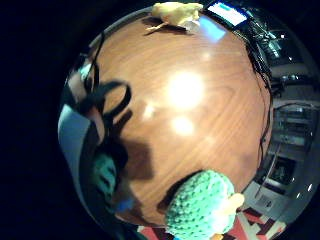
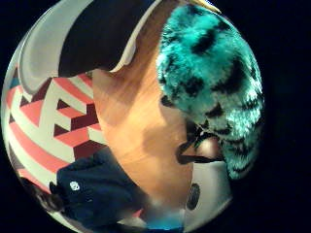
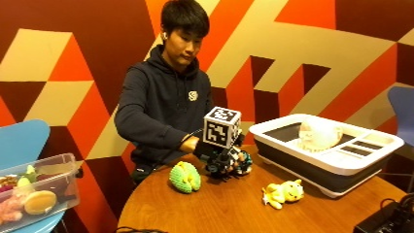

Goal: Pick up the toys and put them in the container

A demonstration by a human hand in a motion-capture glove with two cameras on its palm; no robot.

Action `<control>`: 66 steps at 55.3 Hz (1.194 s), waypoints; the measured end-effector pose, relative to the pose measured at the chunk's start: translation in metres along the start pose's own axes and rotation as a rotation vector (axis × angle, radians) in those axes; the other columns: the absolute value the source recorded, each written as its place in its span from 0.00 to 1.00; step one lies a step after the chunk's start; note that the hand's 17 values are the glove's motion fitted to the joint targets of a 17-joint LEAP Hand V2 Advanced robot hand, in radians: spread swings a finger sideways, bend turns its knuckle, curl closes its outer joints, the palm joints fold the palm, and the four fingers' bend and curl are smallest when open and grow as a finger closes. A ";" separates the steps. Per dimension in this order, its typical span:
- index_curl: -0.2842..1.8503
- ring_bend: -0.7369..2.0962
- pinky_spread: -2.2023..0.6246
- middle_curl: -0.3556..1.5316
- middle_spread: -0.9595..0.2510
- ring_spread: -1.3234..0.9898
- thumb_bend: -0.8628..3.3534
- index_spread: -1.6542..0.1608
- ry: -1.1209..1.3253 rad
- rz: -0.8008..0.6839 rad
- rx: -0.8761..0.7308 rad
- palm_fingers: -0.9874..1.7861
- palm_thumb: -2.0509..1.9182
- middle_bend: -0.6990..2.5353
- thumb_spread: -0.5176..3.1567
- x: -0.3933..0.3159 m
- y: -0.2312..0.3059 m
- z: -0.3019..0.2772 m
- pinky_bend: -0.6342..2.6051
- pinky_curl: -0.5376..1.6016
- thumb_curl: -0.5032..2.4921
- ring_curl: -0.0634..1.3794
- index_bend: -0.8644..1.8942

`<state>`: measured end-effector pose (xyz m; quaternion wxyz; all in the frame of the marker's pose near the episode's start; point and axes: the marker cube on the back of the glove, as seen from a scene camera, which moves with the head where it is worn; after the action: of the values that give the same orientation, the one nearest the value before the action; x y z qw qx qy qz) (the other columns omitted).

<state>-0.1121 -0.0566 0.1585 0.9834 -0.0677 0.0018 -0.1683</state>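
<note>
My gloved right hand (image 3: 215, 159) is low over the round wooden table (image 3: 226, 208), fingers curled round a teal furry toy with black spots (image 3: 243, 163). That toy fills much of the thumb side palm view (image 2: 214, 82). A green crocheted toy (image 3: 184, 177) lies just left of the hand, also seen in the little finger side palm view (image 1: 200, 210). A yellow plush toy (image 3: 283, 191) lies further right on the table (image 1: 176, 13). The white container with dark walls (image 3: 336, 165) stands at the table's right, with a cream toy (image 3: 318, 135) inside it.
A clear plastic box (image 3: 39, 189) with several toys sits on a blue chair at the left. A black device with cables (image 3: 388, 218) lies at the table's near right edge. The container's rim (image 2: 43, 53) shows close to the palm.
</note>
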 end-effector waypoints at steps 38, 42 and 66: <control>0.13 0.79 0.64 0.65 0.59 0.42 0.24 0.83 -0.525 -0.130 0.620 0.72 0.70 0.60 0.38 -0.090 -0.025 -0.199 0.57 0.50 0.45 0.51 0.40; 0.12 0.79 0.64 0.66 0.59 0.42 0.24 0.83 -0.591 -0.151 0.625 0.69 0.70 0.59 0.38 -0.119 -0.043 -0.183 0.58 0.51 0.46 0.51 0.38; 0.22 0.43 0.77 0.48 0.77 0.53 0.20 0.83 -0.327 -0.137 0.303 0.25 0.60 0.30 0.48 -0.044 -0.045 -0.169 0.49 0.43 0.37 0.27 0.40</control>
<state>-0.1732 -0.1064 -0.0036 0.9558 0.0545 -0.1876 -0.2198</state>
